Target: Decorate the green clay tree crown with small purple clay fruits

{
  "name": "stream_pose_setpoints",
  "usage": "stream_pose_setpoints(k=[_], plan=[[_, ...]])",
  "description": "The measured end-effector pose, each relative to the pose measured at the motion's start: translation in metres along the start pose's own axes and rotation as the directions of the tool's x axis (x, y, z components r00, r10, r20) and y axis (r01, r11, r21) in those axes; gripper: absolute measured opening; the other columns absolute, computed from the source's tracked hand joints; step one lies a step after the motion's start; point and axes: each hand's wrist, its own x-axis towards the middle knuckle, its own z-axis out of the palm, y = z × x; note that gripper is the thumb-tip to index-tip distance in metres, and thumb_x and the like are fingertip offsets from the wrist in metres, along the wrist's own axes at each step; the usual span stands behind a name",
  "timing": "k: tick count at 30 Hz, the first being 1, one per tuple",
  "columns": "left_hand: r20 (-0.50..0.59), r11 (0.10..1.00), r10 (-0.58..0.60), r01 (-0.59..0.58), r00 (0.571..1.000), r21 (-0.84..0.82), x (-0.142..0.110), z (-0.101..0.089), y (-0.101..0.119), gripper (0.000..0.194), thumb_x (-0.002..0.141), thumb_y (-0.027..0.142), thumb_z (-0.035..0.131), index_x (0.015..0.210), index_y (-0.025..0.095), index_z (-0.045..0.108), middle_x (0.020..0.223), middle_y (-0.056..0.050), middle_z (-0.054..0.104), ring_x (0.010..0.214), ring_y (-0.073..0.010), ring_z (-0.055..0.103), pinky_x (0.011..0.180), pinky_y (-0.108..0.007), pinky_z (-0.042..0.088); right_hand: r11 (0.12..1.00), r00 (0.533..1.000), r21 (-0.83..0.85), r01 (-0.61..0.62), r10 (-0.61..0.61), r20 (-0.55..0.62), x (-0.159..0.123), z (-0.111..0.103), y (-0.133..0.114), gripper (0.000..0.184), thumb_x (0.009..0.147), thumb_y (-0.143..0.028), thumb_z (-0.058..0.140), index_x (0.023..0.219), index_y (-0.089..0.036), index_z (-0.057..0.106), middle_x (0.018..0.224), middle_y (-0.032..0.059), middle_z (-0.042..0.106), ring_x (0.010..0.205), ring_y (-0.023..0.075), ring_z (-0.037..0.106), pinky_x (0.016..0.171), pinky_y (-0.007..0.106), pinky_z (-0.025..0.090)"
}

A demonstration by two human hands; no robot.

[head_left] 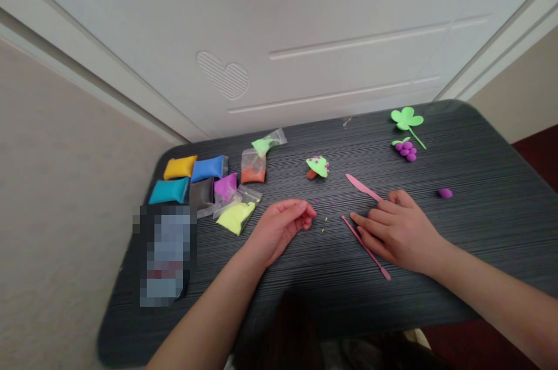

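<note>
My left hand (285,227) rests on the dark table, fingers curled and thumb against the index finger; anything inside is hidden. My right hand (399,233) lies palm down, index finger stretched out and other fingers bent. Its fingers cover the handle end of a pink plastic knife (361,186). Beside the thumb lies a thin pink modelling stick (368,251). Between my hands are tiny purple bits (332,203) and yellow bits (326,219) of clay. Beyond them sits a clay mushroom (318,166) with a green, purple-dotted cap and brown stem.
Left are bags of clay, including yellow (181,167), blue (208,168), teal (169,190) and lime (236,216). A blurred-out object (168,254) lies nearer. At right are a green clay clover (407,119), purple clay grapes (406,150) and a purple lump (445,193). A white panel (305,85) stands behind.
</note>
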Motion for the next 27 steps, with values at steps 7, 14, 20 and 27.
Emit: stream_pose_setpoints(k=[7,14,20,27], plan=[[-0.002,1.0,0.0,0.0,1.0,-0.003,-0.0001,-0.001,-0.0016,0.019,0.079,0.024,0.053,0.074,0.008,0.062,0.075,-0.005,0.057,0.066,-0.0091,0.049,0.065,-0.023,0.037,0.999,0.999,-0.02,-0.039,0.038,-0.021,0.0003,-0.0002,0.0005,0.028,0.084,-0.03,0.044,0.106,-0.022,0.059,0.067,0.0016,0.062,0.071,0.0162,0.049,0.074,0.039,0.027],[0.005,1.0,-0.004,0.004,1.0,-0.01,0.001,-0.0036,-0.0021,0.02,0.079,0.025,0.053,0.073,0.008,0.062,0.074,-0.004,0.056,0.066,-0.0085,0.049,0.066,-0.023,0.038,1.0,0.999,-0.019,-0.023,0.022,-0.04,0.0003,0.0028,-0.0007,0.026,0.083,-0.029,0.046,0.105,-0.023,0.06,0.066,0.0006,0.061,0.07,0.0149,0.05,0.073,0.037,0.027],[0.005,0.999,-0.012,0.013,1.0,-0.04,0.0014,-0.0048,-0.0019,0.02,0.078,0.025,0.053,0.073,0.009,0.063,0.074,-0.004,0.057,0.065,-0.0075,0.05,0.067,-0.022,0.039,0.985,0.984,0.078,-0.156,0.162,-0.068,0.0024,0.0046,0.0061,0.027,0.083,-0.029,0.047,0.107,-0.022,0.058,0.074,0.0004,0.062,0.069,0.0129,0.052,0.073,0.034,0.028],[0.015,1.0,0.003,-0.003,1.0,-0.017,0.0008,-0.0043,-0.0018,0.019,0.077,0.026,0.055,0.073,0.009,0.063,0.072,-0.003,0.057,0.064,-0.0076,0.049,0.065,-0.022,0.037,0.957,0.972,0.181,-0.227,0.234,-0.018,0.0086,0.0019,0.0037,0.017,0.083,-0.033,0.048,0.091,-0.026,0.06,0.085,-0.0011,0.062,0.077,0.0137,0.053,0.075,0.034,0.028]])
